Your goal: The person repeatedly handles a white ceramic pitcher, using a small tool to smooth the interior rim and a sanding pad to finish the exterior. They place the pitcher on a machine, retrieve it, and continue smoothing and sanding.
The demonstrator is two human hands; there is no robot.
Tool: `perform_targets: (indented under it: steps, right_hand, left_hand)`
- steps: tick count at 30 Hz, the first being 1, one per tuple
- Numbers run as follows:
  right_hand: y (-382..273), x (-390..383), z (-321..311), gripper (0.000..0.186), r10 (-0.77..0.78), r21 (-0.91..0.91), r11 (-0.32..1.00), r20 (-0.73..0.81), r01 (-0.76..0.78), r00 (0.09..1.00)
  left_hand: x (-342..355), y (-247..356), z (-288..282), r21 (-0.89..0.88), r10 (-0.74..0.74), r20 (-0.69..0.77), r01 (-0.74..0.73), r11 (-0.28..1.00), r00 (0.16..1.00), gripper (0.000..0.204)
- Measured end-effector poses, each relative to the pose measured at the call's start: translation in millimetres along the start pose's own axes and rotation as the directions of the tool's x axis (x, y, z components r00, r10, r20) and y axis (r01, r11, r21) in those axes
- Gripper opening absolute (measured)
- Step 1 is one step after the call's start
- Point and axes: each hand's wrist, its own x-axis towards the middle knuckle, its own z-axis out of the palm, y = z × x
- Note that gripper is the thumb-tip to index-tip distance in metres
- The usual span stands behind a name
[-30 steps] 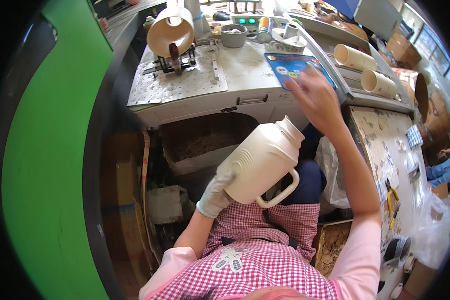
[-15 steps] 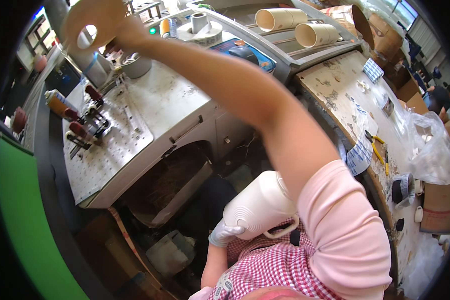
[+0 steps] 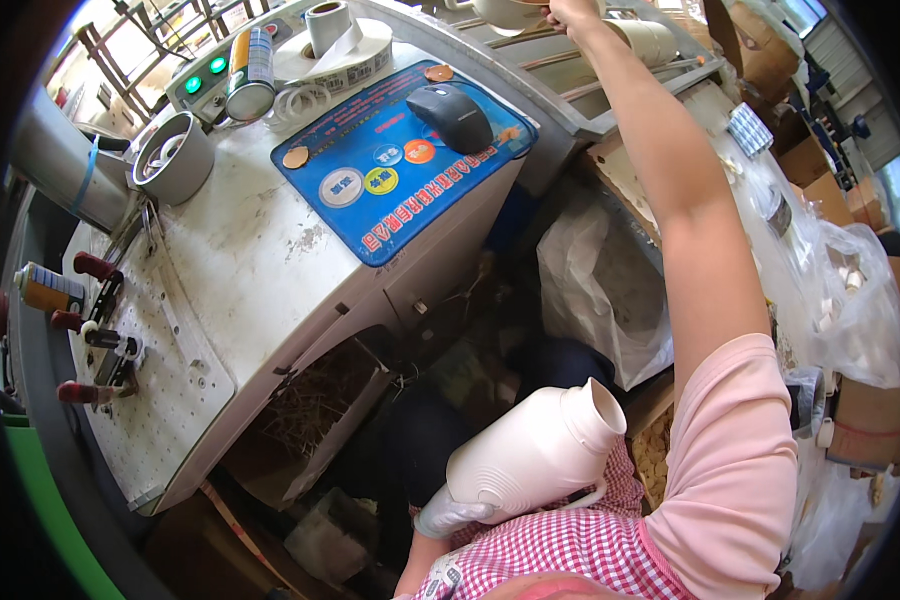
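Observation:
My left hand (image 3: 455,512), in a pale glove, grips the base of a cream plastic jug body (image 3: 530,450) held tilted over my lap. Its open mouth points up and right, and its loop handle hangs on the underside. My bare right arm stretches far forward. At the upper edge my right hand (image 3: 573,14) has its fingers closed at the rim of a second cream jug (image 3: 510,14), partly cut off by the picture edge. A cream cylinder (image 3: 648,42) lies beside it in a grey-framed tray (image 3: 560,75).
On the white worktop (image 3: 260,270) are a blue mouse pad (image 3: 360,190), a black mouse (image 3: 452,118), a label roll (image 3: 370,50), a spray can (image 3: 251,75) and a grey cup (image 3: 175,160). Red-handled clamps (image 3: 95,340) stand on the perforated plate. Plastic bags (image 3: 860,300) lie at right.
My right hand has swung from the far left, by the metal column, across to the tray with the cream piece. The left hand keeps its jug, whose mouth now shows. The view has shifted.

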Motion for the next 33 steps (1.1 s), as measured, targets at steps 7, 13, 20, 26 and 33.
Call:
perform_targets:
  steps: [7, 13, 20, 26, 33]
  right_hand:
    - [20.3, 25.5, 34.3, 0.034, -0.314, -0.504, 0.832, -0.084, 0.232, 0.946]
    - [34.9, 25.6, 73.2, 0.043, -0.43, -0.614, 0.713, -0.002, 0.338, 0.903]
    - [7.5, -5.7, 82.1, 0.043, -0.765, -0.428, 0.435, 0.288, 0.792, 0.576]
    - [7.8, 3.0, 85.5, 0.026, -0.644, -0.526, 0.528, 0.264, 0.667, 0.718]
    - [75.7, 141.9, 83.9, 0.019, -0.661, -0.545, 0.594, 0.088, 0.591, 0.746]
  left_hand:
    - [5.3, 8.4, 2.0, 0.1, -0.198, -0.116, 0.21, 0.973, 0.973, 0.071]
    - [20.8, 16.8, -3.2, 0.055, -0.234, -0.117, 0.242, 0.969, 0.965, 0.073]
    - [35.8, 36.8, 5.2, 0.045, -0.247, -0.168, 0.258, 0.965, 0.954, 0.075]
    - [44.9, 46.1, 12.6, 0.046, -0.249, -0.223, 0.266, 0.963, 0.942, 0.077]
    - [60.7, 56.8, 18.0, 0.034, -0.264, -0.27, 0.283, 0.958, 0.926, 0.079]
